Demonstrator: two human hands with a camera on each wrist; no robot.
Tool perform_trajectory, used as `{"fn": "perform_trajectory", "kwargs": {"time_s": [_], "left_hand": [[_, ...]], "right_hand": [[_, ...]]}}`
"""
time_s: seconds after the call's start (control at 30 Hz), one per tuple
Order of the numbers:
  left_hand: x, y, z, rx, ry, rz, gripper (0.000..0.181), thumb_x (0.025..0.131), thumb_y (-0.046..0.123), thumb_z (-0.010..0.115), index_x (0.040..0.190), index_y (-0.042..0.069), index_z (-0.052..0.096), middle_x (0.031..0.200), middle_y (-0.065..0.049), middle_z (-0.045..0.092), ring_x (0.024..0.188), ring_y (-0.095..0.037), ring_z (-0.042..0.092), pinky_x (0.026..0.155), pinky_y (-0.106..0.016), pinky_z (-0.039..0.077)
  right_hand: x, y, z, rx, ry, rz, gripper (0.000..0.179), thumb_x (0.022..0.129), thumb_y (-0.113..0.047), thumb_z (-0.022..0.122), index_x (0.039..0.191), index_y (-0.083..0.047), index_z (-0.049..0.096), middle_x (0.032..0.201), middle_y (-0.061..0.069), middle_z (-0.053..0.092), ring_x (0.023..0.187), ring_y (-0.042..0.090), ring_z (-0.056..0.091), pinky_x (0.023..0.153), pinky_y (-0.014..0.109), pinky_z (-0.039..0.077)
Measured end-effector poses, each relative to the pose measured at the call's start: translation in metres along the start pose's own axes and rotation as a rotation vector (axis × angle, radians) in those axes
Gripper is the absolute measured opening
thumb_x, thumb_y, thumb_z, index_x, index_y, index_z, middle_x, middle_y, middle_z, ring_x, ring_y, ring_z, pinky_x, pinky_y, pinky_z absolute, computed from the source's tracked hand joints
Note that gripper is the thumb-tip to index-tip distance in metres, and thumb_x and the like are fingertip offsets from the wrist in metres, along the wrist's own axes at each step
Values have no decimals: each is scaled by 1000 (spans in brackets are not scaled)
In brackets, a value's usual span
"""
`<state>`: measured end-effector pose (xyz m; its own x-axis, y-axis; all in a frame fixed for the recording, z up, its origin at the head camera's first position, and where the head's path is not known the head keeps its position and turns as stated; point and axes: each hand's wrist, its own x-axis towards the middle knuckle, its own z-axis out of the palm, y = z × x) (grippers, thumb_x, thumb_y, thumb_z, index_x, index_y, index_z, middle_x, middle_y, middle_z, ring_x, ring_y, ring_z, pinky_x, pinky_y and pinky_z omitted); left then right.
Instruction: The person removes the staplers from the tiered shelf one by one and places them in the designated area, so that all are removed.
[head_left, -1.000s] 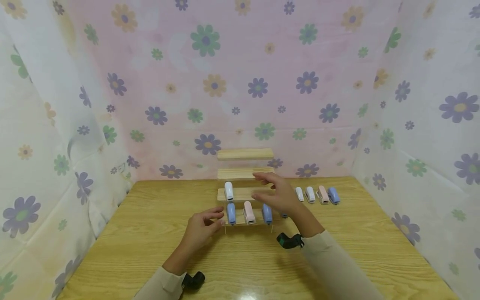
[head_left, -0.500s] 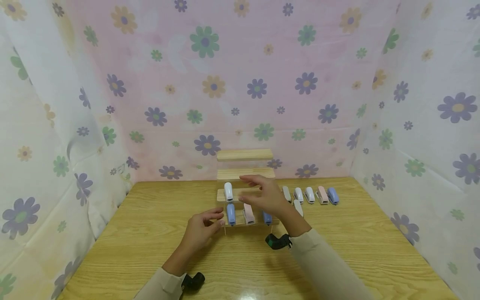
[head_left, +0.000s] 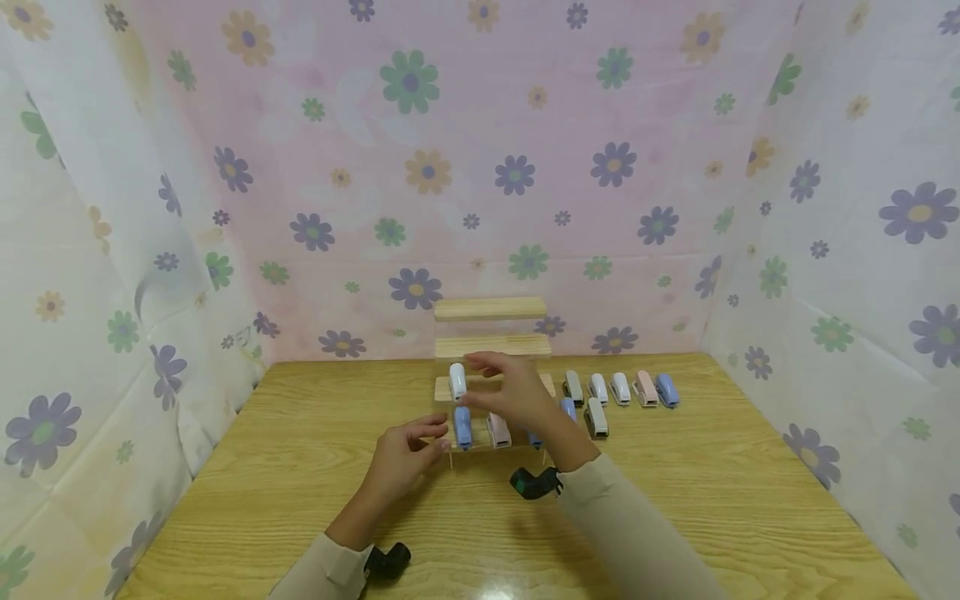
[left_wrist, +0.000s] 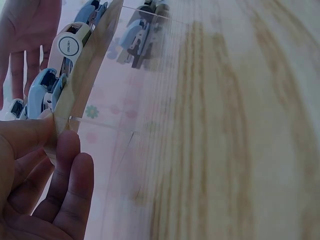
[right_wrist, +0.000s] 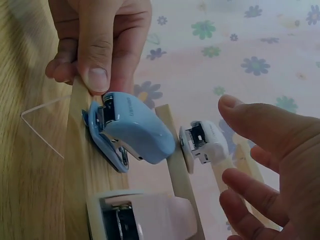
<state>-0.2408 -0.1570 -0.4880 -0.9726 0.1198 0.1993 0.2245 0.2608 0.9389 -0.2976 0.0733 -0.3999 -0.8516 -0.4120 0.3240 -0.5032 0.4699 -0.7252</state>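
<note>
My left hand [head_left: 405, 458] pinches the left end of the lowest step of a wooden tiered stand [head_left: 491, 310], thumb on top and fingers beneath. Behind that thumb, a blue mini stapler [right_wrist: 135, 127] sits on the same step, followed by a pink stapler [head_left: 498, 431] and another blue one, partly covered by my right wrist. A white stapler [right_wrist: 210, 140] stands at the left of the second step. Around it, with a gap, my right hand [head_left: 525, 396] hovers, thumb and fingers spread and holding nothing.
Right of the stand, several more staplers line the table: grey [head_left: 573, 387], white [head_left: 619, 389], pink [head_left: 645, 388] and blue [head_left: 667, 390]. A white-and-dark one [head_left: 596, 417] lies in front of them. Flowered cloth [head_left: 465, 167] encloses the back and sides.
My right hand has moved left across the second step to the white stapler, uncovering staplers on the table at right. The left hand stays on the stand's end.
</note>
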Motion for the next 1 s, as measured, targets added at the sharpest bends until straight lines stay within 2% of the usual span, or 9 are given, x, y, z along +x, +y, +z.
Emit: {"fn": "perform_trajectory", "kwargs": {"time_s": [0.17,0.4,0.57,0.7,0.8,0.93,1.0], "left_hand": [[1,-1,0,14,-8,7,26,94,14,78,118,4,78,139,-5,68,88,-15,77,71,-26,63],[1,-1,0,31,-5,2,25,94,15,78,117,5,79,138,-3,68,86,-15,76,68,-27,63],[1,0,-1,30,1,0,25,94,14,78,117,5,79,138,-4,68,86,-17,76,68,-26,62],[0,0,0,8,14,-5,25,93,12,79,116,3,79,138,-7,69,88,-23,76,69,-27,63],[-2,6,2,10,36,-23,24,93,7,78,115,-1,78,137,-10,69,90,-29,76,68,-27,62],[-2,7,3,9,46,-18,23,92,5,78,114,-2,78,136,-11,69,89,-28,76,67,-26,62],[0,2,2,-4,35,-1,24,92,9,79,114,0,79,136,-10,69,88,-25,76,67,-26,62]], "right_hand": [[3,-2,8,-33,-22,59,63,86,-35,87,143,-27,62,135,-1,68,122,25,64,95,46,59],[9,0,14,-50,-30,68,66,85,-32,88,145,-28,60,136,-2,67,121,21,66,99,44,57],[12,1,16,-62,-29,68,66,85,-30,88,145,-27,60,134,-2,68,117,20,67,96,43,58],[13,-1,17,-48,-25,78,65,85,-27,89,143,-25,61,131,-3,69,116,20,67,95,42,59],[14,-1,19,-36,-22,88,63,85,-25,88,142,-24,62,129,-3,70,115,20,68,93,41,59],[16,0,20,-23,-17,93,59,85,-25,88,139,-22,65,124,-4,72,110,18,69,89,40,60],[16,1,20,-13,-20,92,56,85,-25,88,137,-22,66,122,-3,72,107,17,69,87,39,61]]}}
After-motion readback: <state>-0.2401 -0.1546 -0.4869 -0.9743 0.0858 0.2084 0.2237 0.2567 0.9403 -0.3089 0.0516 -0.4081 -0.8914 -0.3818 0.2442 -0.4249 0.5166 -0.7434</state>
